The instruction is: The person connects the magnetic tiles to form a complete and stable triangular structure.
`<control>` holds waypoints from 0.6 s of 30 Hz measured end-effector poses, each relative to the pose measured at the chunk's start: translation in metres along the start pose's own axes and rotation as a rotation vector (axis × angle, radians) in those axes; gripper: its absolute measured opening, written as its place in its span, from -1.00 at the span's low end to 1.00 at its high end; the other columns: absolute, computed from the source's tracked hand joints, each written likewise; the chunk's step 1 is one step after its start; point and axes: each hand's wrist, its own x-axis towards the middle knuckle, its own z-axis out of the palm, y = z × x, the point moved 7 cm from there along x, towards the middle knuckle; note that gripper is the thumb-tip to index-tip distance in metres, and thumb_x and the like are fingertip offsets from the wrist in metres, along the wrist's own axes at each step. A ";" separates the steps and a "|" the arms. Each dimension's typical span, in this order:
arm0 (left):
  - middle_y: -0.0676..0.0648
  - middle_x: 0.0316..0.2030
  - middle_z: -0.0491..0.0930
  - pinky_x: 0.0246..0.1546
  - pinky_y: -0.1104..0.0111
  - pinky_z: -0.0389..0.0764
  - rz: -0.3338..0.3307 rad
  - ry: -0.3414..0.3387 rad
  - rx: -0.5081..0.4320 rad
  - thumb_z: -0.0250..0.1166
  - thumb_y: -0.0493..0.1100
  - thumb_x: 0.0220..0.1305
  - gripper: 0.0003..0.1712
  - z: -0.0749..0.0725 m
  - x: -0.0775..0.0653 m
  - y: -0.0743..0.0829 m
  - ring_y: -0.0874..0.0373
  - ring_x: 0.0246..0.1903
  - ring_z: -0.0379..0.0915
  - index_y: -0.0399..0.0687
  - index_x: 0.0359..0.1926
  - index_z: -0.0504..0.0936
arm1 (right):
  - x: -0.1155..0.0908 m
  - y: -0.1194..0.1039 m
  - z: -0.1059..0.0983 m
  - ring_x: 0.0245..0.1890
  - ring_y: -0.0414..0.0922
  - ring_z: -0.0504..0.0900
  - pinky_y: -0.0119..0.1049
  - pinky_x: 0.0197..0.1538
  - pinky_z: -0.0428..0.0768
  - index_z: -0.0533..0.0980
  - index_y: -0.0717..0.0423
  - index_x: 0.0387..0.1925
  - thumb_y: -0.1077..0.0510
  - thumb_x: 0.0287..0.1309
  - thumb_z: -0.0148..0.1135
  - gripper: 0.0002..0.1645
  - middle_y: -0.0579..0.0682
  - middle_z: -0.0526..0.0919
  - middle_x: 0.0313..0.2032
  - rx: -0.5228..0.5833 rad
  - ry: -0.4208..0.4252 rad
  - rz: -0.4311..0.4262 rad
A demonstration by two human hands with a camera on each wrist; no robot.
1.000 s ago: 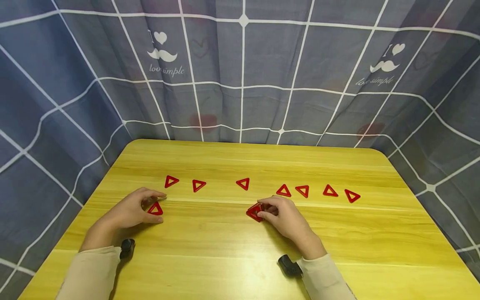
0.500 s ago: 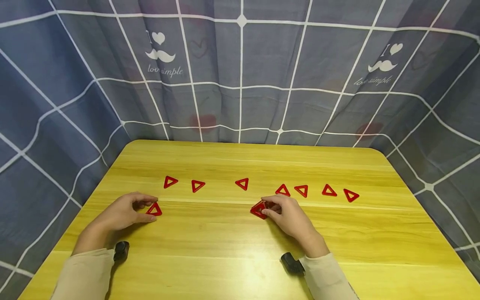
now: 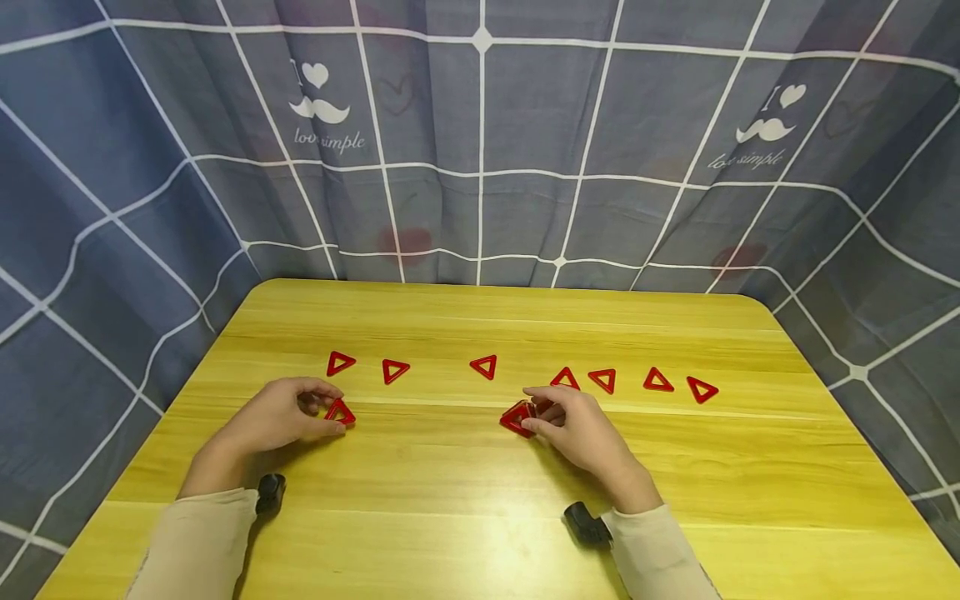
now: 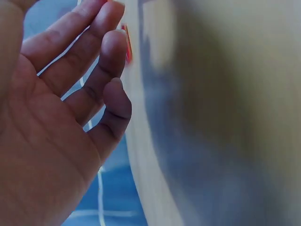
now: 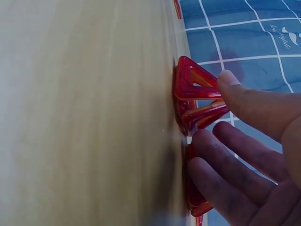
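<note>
My left hand [image 3: 279,417] pinches a red triangle frame [image 3: 340,412] between thumb and fingers on the left side of the table. In the left wrist view the left hand [image 4: 70,89] hides most of that piece. Near the middle, my right hand [image 3: 576,425] holds red triangle frames [image 3: 517,418] that stand joined at an angle. The right wrist view shows the glossy, translucent joined triangles [image 5: 197,77] tilted up from the table, with the thumb of the right hand [image 5: 254,155] touching one edge. How many are joined is partly hidden by the fingers.
Several loose red triangles lie flat in a row across the back: one at far left [image 3: 341,363], one near the centre [image 3: 485,367], one at far right [image 3: 702,389]. The wooden table [image 3: 450,517] is bounded behind by a grey-blue gridded curtain [image 3: 525,150].
The left hand first drew slightly left, then moved right, and its triangle has shifted right with it. The right hand and its joined triangles moved slightly right, then stayed nearly still.
</note>
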 end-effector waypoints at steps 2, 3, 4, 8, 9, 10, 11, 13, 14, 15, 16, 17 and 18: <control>-0.04 -0.29 0.57 -0.26 0.28 0.50 0.011 -0.008 -0.014 0.63 0.02 -0.01 -0.36 0.006 0.006 0.009 0.05 -0.28 0.43 -0.20 0.04 0.65 | 0.000 -0.001 -0.001 -0.29 -0.20 0.68 -0.34 -0.17 0.64 0.58 0.24 0.17 0.22 0.17 0.47 -0.48 0.01 0.69 -0.11 0.011 0.000 0.003; -0.04 -0.31 0.56 -0.26 0.27 0.50 0.017 -0.010 -0.017 0.63 0.01 -0.02 -0.37 0.009 0.008 0.014 0.05 -0.29 0.44 -0.20 0.03 0.66 | 0.000 -0.001 -0.002 -0.29 -0.20 0.69 -0.34 -0.17 0.64 0.58 0.24 0.16 0.22 0.16 0.47 -0.48 0.00 0.70 -0.13 0.017 -0.002 0.003; -0.03 -0.32 0.56 -0.27 0.27 0.50 0.023 -0.011 -0.021 0.64 0.00 -0.02 -0.38 0.012 0.011 0.019 0.06 -0.30 0.44 -0.19 0.03 0.66 | -0.001 -0.001 -0.002 -0.29 -0.20 0.69 -0.33 -0.17 0.64 0.59 0.23 0.16 0.22 0.16 0.47 -0.48 -0.01 0.71 -0.15 0.022 -0.006 0.004; -0.04 -0.34 0.56 -0.26 0.24 0.52 0.065 -0.031 -0.055 0.64 -0.06 -0.03 -0.41 0.029 0.022 0.039 0.05 -0.31 0.45 -0.19 0.01 0.67 | -0.001 -0.001 -0.005 -0.29 -0.20 0.69 -0.32 -0.17 0.65 0.60 0.22 0.15 0.22 0.16 0.47 -0.49 -0.04 0.72 -0.18 0.036 -0.011 0.017; -0.04 -0.35 0.56 -0.26 0.24 0.52 0.076 -0.040 -0.067 0.64 -0.08 -0.02 -0.43 0.034 0.024 0.044 0.05 -0.32 0.45 -0.20 0.01 0.68 | -0.002 -0.001 -0.006 -0.29 -0.21 0.69 -0.33 -0.17 0.64 0.60 0.21 0.15 0.22 0.15 0.47 -0.49 -0.04 0.72 -0.17 0.035 -0.011 0.021; -0.05 -0.36 0.56 -0.27 0.25 0.53 0.085 -0.050 -0.078 0.64 -0.09 -0.02 -0.43 0.039 0.026 0.048 0.05 -0.32 0.45 -0.20 0.01 0.68 | -0.002 -0.001 -0.007 -0.28 -0.21 0.69 -0.33 -0.17 0.64 0.60 0.21 0.15 0.22 0.15 0.48 -0.49 -0.04 0.72 -0.17 0.035 -0.010 0.028; -0.05 -0.36 0.55 -0.26 0.25 0.53 0.096 -0.063 -0.089 0.64 -0.10 -0.01 -0.44 0.044 0.028 0.052 0.05 -0.31 0.44 -0.20 0.01 0.68 | -0.002 0.000 -0.008 -0.28 -0.21 0.69 -0.32 -0.16 0.64 0.60 0.21 0.15 0.22 0.15 0.48 -0.49 -0.03 0.72 -0.16 0.034 -0.009 0.029; -0.07 -0.37 0.54 -0.26 0.25 0.52 0.111 -0.088 -0.107 0.63 -0.12 -0.01 -0.45 0.055 0.032 0.060 0.05 -0.31 0.43 -0.20 0.00 0.67 | -0.003 0.000 -0.010 -0.27 -0.22 0.69 -0.32 -0.15 0.64 0.60 0.21 0.15 0.22 0.14 0.49 -0.48 -0.02 0.72 -0.14 0.032 -0.009 0.036; -0.07 -0.37 0.54 -0.26 0.25 0.51 0.122 -0.097 -0.108 0.63 -0.12 -0.01 -0.46 0.060 0.033 0.064 0.05 -0.31 0.42 -0.20 -0.01 0.68 | -0.003 0.001 -0.010 -0.26 -0.22 0.68 -0.32 -0.14 0.64 0.60 0.20 0.15 0.21 0.14 0.49 -0.48 -0.03 0.72 -0.14 0.031 -0.009 0.039; -0.08 -0.38 0.53 -0.26 0.25 0.51 0.131 -0.107 -0.108 0.63 -0.12 -0.01 -0.47 0.065 0.035 0.068 0.05 -0.31 0.42 -0.19 -0.01 0.68 | -0.003 0.001 -0.012 -0.26 -0.22 0.68 -0.31 -0.14 0.64 0.60 0.20 0.15 0.21 0.14 0.49 -0.48 -0.03 0.72 -0.14 0.030 -0.006 0.040; -0.07 -0.37 0.53 -0.25 0.25 0.51 0.142 -0.118 -0.106 0.63 -0.12 0.00 -0.48 0.070 0.036 0.072 0.05 -0.31 0.41 -0.18 -0.02 0.68 | -0.003 0.001 -0.013 -0.25 -0.22 0.68 -0.30 -0.13 0.64 0.60 0.20 0.15 0.21 0.13 0.50 -0.47 -0.03 0.72 -0.14 0.027 -0.003 0.041; -0.06 -0.37 0.53 -0.25 0.25 0.50 0.151 -0.129 -0.105 0.63 -0.12 0.00 -0.49 0.075 0.037 0.076 0.06 -0.31 0.41 -0.17 -0.03 0.68 | -0.003 0.002 -0.014 -0.25 -0.23 0.68 -0.29 -0.12 0.64 0.61 0.19 0.14 0.20 0.13 0.50 -0.47 -0.04 0.72 -0.14 0.021 0.003 0.043; -0.05 -0.36 0.53 -0.25 0.24 0.50 0.156 -0.138 -0.106 0.63 -0.11 0.00 -0.50 0.080 0.038 0.080 0.05 -0.31 0.41 -0.16 -0.04 0.69 | -0.003 0.003 -0.016 -0.25 -0.23 0.68 -0.28 -0.11 0.63 0.61 0.17 0.14 0.19 0.12 0.51 -0.48 -0.06 0.72 -0.14 0.017 0.009 0.050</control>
